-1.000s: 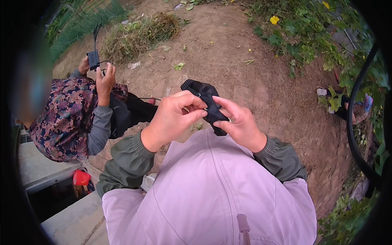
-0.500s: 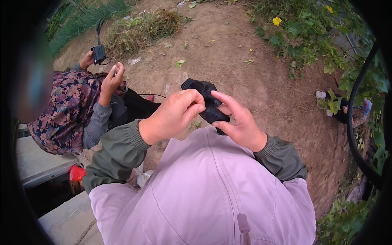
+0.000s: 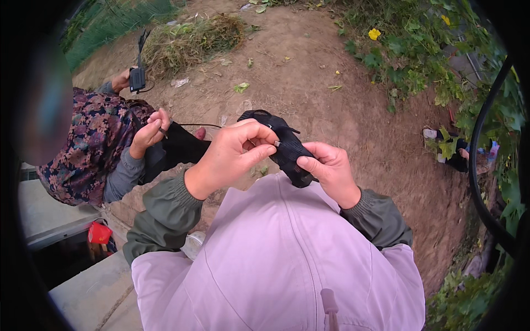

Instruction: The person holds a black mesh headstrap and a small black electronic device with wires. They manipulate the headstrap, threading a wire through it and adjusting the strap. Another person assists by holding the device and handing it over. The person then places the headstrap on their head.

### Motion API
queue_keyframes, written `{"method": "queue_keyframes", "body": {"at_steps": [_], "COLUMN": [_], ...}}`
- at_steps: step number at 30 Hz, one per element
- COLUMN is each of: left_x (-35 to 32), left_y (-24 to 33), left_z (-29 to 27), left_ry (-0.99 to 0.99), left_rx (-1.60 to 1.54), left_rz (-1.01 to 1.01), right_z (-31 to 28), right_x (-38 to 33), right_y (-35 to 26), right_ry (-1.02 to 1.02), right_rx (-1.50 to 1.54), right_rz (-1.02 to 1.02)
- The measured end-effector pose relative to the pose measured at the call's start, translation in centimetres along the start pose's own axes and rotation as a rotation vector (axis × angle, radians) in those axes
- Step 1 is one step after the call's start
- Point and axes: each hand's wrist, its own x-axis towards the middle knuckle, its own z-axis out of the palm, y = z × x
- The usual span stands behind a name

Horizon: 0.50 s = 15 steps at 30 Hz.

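My left hand [image 3: 234, 154] is closed in a pinch on a small silver-tipped piece [image 3: 277, 143] that looks like a cable plug. Its tip points at a soft black mesh pouch [image 3: 290, 151] with straps, held in front of my chest. The thumb and fingers of my right hand [image 3: 331, 171] grip the pouch's right side. A thin dark cable [image 3: 201, 125] runs from the left toward the back of my left hand, where it passes out of sight. What lies inside the pouch is hidden.
At the left, a person in a flowered top [image 3: 94, 143] holds a black box with upright rods [image 3: 137, 77] and a small dark piece in the other hand. A red container [image 3: 99, 233] stands by concrete slabs [image 3: 94, 292]. Leafy vines [image 3: 419, 60] and another person [image 3: 466, 154] are at right.
The pouch has turned and stretched out between my hands, and the silver tip now shows at my left fingertips. My right fingers have closed in. The other person's near hand has lowered slightly.
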Motion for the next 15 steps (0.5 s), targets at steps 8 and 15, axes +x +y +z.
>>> {"method": "queue_keyframes", "body": {"at_steps": [8,15], "left_x": [-0.1,-0.3], "left_y": [-1.4,-1.2], "left_z": [3.9,5.9], "left_ry": [0.121,0.204], "left_rx": [-0.618,-0.553], "left_rz": [-0.176,-0.166], "right_z": [0.1,-0.8], "right_x": [-0.3,-1.3], "right_y": [0.8,0.9], "right_ry": [-0.009,0.042], "right_rx": [0.218,-0.008], "right_rz": [-0.091,-0.15]}}
